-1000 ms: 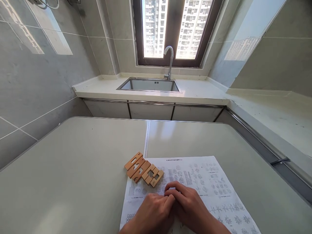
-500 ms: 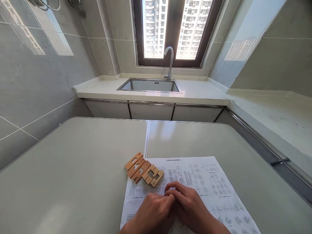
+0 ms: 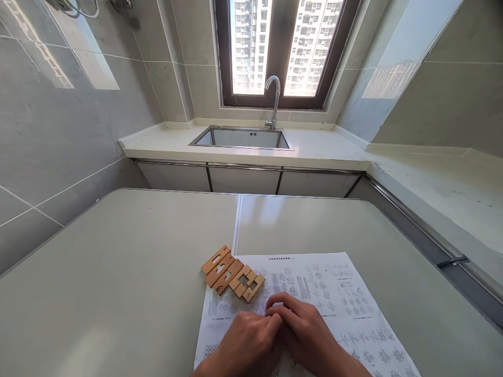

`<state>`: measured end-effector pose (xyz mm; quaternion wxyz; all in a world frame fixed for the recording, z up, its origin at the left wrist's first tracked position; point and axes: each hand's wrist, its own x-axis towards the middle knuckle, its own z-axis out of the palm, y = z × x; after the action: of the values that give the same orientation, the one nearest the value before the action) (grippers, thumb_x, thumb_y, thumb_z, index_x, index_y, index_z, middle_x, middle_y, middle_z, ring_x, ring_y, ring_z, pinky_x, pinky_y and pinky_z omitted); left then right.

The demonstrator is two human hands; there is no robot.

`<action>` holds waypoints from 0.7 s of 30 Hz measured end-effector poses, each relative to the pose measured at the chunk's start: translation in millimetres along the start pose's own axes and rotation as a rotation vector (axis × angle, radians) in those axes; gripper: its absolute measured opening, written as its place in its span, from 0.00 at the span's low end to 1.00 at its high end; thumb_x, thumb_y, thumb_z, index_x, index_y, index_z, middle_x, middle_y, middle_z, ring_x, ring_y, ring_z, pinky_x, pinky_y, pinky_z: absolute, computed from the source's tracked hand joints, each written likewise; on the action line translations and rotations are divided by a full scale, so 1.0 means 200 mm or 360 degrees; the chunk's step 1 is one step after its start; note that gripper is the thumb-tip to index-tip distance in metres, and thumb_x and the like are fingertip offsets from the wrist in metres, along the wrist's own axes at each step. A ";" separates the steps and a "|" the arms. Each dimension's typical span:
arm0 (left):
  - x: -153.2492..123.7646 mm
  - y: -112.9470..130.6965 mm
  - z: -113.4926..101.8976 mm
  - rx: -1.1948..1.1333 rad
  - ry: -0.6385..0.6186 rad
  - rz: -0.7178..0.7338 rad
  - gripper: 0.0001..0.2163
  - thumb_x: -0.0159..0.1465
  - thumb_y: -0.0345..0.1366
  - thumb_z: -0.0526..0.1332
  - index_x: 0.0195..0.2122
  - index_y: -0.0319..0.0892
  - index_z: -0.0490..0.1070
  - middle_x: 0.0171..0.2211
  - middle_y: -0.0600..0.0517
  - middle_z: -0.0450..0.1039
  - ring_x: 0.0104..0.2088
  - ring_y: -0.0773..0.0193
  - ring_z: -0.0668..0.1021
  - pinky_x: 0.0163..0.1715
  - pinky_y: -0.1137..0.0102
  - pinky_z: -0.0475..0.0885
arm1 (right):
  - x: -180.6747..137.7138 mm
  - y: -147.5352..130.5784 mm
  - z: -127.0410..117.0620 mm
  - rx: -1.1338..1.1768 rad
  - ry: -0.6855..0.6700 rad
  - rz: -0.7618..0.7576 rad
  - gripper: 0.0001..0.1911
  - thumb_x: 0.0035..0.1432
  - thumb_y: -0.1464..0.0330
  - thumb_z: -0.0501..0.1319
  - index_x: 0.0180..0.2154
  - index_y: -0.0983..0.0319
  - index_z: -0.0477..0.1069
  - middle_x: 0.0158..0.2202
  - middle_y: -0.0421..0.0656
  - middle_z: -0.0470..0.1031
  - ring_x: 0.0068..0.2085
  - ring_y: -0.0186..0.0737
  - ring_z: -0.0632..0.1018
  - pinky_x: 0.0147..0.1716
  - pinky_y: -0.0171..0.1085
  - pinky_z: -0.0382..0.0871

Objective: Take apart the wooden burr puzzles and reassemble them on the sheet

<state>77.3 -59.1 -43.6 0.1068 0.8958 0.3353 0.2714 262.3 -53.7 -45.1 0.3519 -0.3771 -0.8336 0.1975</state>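
My left hand (image 3: pixel 250 337) and my right hand (image 3: pixel 304 327) rest together over the lower part of a printed sheet (image 3: pixel 334 283). Both are closed, fingers curled and pressed against each other, with the right fingertips by the left thumb. Whatever lies between the palms, if anything, is hidden. Just beyond the left hand, several notched wooden puzzle pieces (image 3: pixel 228 272) lie side by side in a slanting row. They are partly on the sheet and partly on the table; some carry printed numbers such as 2 and 6.
The pale table (image 3: pixel 129 262) has a seam (image 3: pixel 237 220) running away from me. Behind it stands a counter (image 3: pixel 165 141) with a sink (image 3: pixel 243 137) and a faucet (image 3: pixel 275 99) below a window. Another counter (image 3: pixel 440 178) runs along the right side.
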 end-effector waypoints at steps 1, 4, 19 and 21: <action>0.00 0.00 0.00 0.0000 -0.0011 0.0000 0.10 0.61 0.21 0.53 0.32 0.46 0.58 0.23 0.55 0.75 0.19 0.63 0.77 0.19 0.67 0.58 | 0.00 0.00 0.00 0.0004 -0.0002 0.0005 0.13 0.67 0.78 0.54 0.44 0.57 0.73 0.45 0.46 0.80 0.34 0.39 0.83 0.34 0.36 0.77; -0.01 0.00 0.00 0.0003 -0.0028 0.0006 0.10 0.62 0.21 0.53 0.32 0.46 0.59 0.23 0.55 0.75 0.19 0.63 0.77 0.20 0.67 0.59 | -0.01 0.01 0.01 0.0012 -0.0012 0.0015 0.13 0.66 0.77 0.54 0.45 0.57 0.73 0.45 0.46 0.80 0.34 0.39 0.83 0.34 0.36 0.77; 0.01 0.01 -0.03 0.0008 -0.0039 0.0026 0.10 0.63 0.22 0.53 0.33 0.46 0.59 0.23 0.55 0.74 0.19 0.62 0.76 0.18 0.67 0.59 | -0.01 0.01 0.01 0.0080 -0.0010 0.0049 0.14 0.65 0.78 0.56 0.44 0.57 0.74 0.45 0.44 0.80 0.35 0.39 0.83 0.36 0.36 0.76; 0.01 0.01 -0.04 -0.0003 -0.0058 0.0021 0.10 0.63 0.22 0.53 0.33 0.46 0.59 0.23 0.55 0.74 0.19 0.63 0.76 0.19 0.67 0.59 | -0.01 0.01 0.01 0.0083 -0.0011 0.0050 0.14 0.64 0.78 0.56 0.44 0.57 0.74 0.45 0.44 0.80 0.35 0.39 0.83 0.36 0.35 0.75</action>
<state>75.6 -58.0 -35.6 0.1118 0.9027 0.3271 0.2561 262.8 -53.3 -47.6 0.3557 -0.3801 -0.8234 0.2261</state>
